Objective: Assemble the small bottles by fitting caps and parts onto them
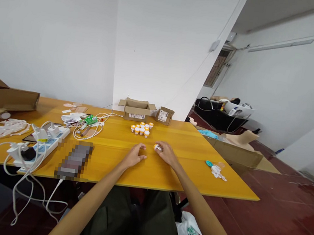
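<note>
My right hand (165, 153) is closed around a small round piece with a white-and-orange end (157, 147), just above the table; its exact kind is too small to make out. To the left, my left hand (134, 156) hovers over the wood with thumb and fingers apart, holding nothing. Beyond both hands stands a cluster of several similar small white-and-orange pieces (142, 129). Behind that cluster sits an open cardboard box (136, 113), its inside contents hidden. A smaller cardboard box (164, 116) leans tilted beside it.
A blurred-out phone (74, 160) and a white power strip (52, 140) with tangled cables lie on the left of the yellow wooden table (104, 164). White plastic bits with a teal ring (209, 163) lie at right. Another open box (16, 99) holds coloured balls.
</note>
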{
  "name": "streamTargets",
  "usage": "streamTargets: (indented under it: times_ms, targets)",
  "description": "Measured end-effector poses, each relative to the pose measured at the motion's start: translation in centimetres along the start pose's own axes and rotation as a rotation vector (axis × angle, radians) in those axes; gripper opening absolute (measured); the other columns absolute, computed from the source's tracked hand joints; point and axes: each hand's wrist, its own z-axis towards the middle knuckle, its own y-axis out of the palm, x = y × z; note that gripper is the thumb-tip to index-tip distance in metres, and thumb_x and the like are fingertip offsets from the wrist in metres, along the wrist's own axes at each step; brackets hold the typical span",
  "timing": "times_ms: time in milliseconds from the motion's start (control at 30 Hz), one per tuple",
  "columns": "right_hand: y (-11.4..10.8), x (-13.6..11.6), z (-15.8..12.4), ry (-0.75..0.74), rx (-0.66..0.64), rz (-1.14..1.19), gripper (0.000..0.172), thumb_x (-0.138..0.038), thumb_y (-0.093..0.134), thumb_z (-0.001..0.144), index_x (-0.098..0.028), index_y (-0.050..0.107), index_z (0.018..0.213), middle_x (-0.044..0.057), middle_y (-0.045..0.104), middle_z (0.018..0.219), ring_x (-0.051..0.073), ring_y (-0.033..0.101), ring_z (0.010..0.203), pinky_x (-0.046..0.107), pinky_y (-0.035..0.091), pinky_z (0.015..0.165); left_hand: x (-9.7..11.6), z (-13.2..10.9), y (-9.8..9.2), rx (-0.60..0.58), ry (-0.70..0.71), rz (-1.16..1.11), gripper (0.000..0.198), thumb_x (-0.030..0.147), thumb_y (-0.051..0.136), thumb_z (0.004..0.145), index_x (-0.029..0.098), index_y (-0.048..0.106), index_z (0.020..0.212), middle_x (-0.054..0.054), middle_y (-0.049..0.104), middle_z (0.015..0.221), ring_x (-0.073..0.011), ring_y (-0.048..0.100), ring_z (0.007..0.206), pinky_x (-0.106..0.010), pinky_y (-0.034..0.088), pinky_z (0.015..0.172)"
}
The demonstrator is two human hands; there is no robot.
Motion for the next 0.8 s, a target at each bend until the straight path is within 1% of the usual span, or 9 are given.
streamTargets:
  times_ms: [167,333,400,567,667,800]
  targets:
    - [-0.3,0.1,0.1,0.054,-0.011,0.1,0.019,-0.025,0.064,0.073,-0.023,0.068,0.091,0.005,0.074,0.088,0.023,0.068,0.078,0.038,0.053,0.079,-0.2,0.0,0.0,-0.004,0.008,-0.003,0.031,0.011,0.073,0.066,0.023,0.064,0.093,-0.005,0.069,0.102,-0.0249,0.061,0.109,-0.041,0.043,0.104]
    - [0.3,0.3,0.1,0.085,0.035,0.288,0.019,-0.032,0.063,0.073,-0.022,0.061,0.089,0.004,0.072,0.088,0.019,0.067,0.071,0.034,0.055,0.071,-0.5,0.1,0.0,-0.002,0.008,-0.01,0.032,0.012,0.074,0.065,0.023,0.064,0.093,-0.004,0.07,0.099,-0.0251,0.062,0.108,-0.041,0.044,0.103]
    - [0.5,0.3,0.1,0.088,0.046,0.343,0.021,-0.034,0.064,0.072,-0.022,0.058,0.089,0.003,0.071,0.087,0.019,0.067,0.072,0.035,0.055,0.072,-0.5,0.1,0.0,-0.003,0.007,-0.003,0.032,0.011,0.074,0.066,0.023,0.064,0.093,-0.004,0.07,0.099,-0.0251,0.062,0.107,-0.041,0.044,0.103]
    - [0.7,0.3,0.2,0.077,0.12,0.415,0.026,-0.037,0.066,0.071,-0.024,0.052,0.089,0.005,0.069,0.091,0.021,0.068,0.082,0.038,0.055,0.081,-0.4,0.0,0.0,-0.008,0.01,0.003,0.031,0.011,0.073,0.067,0.023,0.064,0.093,-0.005,0.069,0.099,-0.0252,0.061,0.107,-0.041,0.043,0.103]
    - [1.2,0.6,0.1,0.082,0.142,0.416,0.028,-0.038,0.067,0.071,-0.025,0.05,0.088,0.005,0.068,0.092,0.021,0.068,0.084,0.039,0.055,0.083,-0.3,0.0,0.0,-0.005,0.012,-0.005,0.031,0.01,0.074,0.066,0.023,0.065,0.093,-0.005,0.069,0.099,-0.0252,0.061,0.108,-0.041,0.043,0.104]
    - [1.6,1.1,-0.2,0.074,0.154,0.368,0.027,-0.039,0.067,0.072,-0.025,0.049,0.088,0.004,0.067,0.092,0.022,0.067,0.083,0.04,0.055,0.082,-0.4,-0.1,0.0,-0.012,0.009,0.007,0.03,0.01,0.074,0.066,0.023,0.065,0.092,-0.005,0.069,0.1,-0.0252,0.061,0.108,-0.041,0.044,0.103]
